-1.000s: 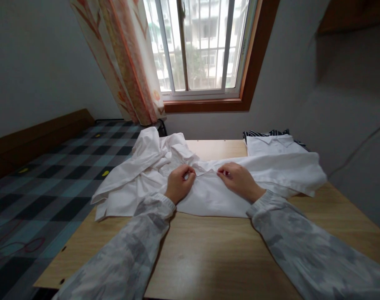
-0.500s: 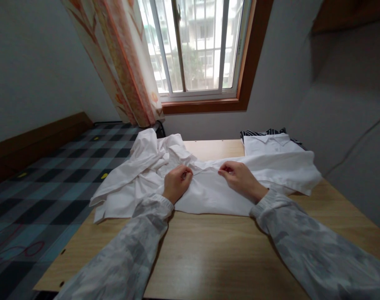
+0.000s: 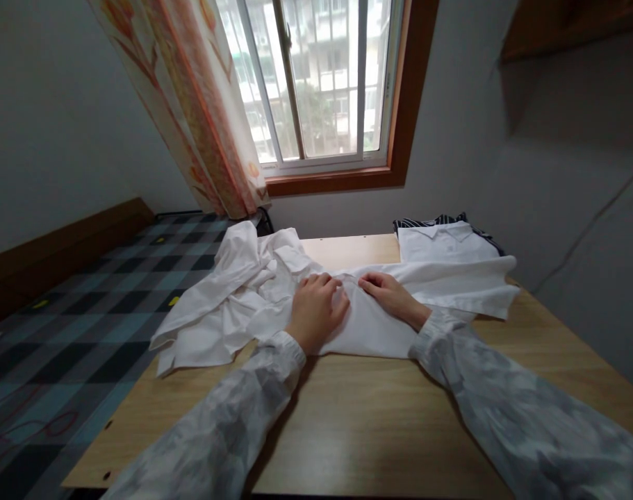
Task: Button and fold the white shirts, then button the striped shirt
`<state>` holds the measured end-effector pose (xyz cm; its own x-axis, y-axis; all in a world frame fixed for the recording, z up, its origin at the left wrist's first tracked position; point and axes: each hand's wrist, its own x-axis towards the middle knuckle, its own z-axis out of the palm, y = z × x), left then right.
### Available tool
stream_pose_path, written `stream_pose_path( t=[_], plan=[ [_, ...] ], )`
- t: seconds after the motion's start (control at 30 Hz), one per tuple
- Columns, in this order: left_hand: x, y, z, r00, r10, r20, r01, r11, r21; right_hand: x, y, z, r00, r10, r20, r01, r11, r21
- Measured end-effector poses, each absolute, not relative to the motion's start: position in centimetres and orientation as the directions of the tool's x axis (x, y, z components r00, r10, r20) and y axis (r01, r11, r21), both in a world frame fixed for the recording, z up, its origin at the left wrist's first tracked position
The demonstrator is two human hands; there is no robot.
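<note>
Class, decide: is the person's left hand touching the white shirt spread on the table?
Touching. The head view shows the left hand lying palm-down on the white shirt, fingers pressed flat into the cloth.

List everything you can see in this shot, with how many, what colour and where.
Spread white cotton shirt: one, white, flat across the middle of the table, under both hands.
Crumpled white garments: a heap, count unclear, white, on the table's left end, hanging over the edge.
Folded white collared shirt: one, white, far right of the table.
Dark striped cloth: one, navy with white stripes, under the folded shirt.
Light wooden table: one, pale wood, foreground.
Checked bed cover: one, blue and black, left.
Orange patterned curtain: one, left of the window.
Wood-framed window: one, brown frame, back wall.
Left hand: one, palm down on the spread shirt.
Right hand: one, fingers on the spread shirt.
</note>
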<state>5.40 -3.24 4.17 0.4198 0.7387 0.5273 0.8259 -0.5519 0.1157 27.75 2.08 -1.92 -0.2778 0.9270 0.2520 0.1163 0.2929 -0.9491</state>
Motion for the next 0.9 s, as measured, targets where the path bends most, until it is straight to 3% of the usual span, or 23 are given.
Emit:
stream_pose_path(
  t=[0.13, 0.33, 0.6, 0.7, 0.8, 0.9],
  plan=[
    [8.2, -3.6, 2.8, 0.354, 0.780, 0.516, 0.781, -0.550, 0.296, 27.7, 2.0, -2.1, -0.294, 0.909, 0.295, 0.072, 0.328, -0.942],
    [7.7, -1.9, 0.0, 0.362, 0.757, 0.544, 0.646, -0.624, 0.440, 27.8, 2.1, -2.5, -0.324, 0.893, 0.312, 0.060, 0.348, -0.935],
    [7.4, -2.3, 0.7, 0.424, 0.697, 0.578, 0.496, -0.713, 0.496, 27.8, 1.8, -2.2, -0.302, 0.885, 0.354, 0.131, 0.406, -0.904],
    [7.5, -2.6, 0.9, 0.405, 0.689, 0.601, 0.444, -0.723, 0.530, 27.8, 1.8, -1.7, -0.178, 0.910, 0.376, 0.168, 0.404, -0.899],
    [7.4, -2.6, 0.9, 0.371, 0.741, 0.560, 0.363, -0.670, 0.647, 28.6, 2.0, -0.4, -0.035, 0.923, 0.383, 0.187, 0.382, -0.905],
    [7.0, -2.3, 0.7, 0.267, 0.821, 0.504, 0.281, -0.567, 0.775, 29.8, 1.6, 1.4, -0.107, 0.929, 0.354, 0.261, 0.370, -0.892]
  ],
)
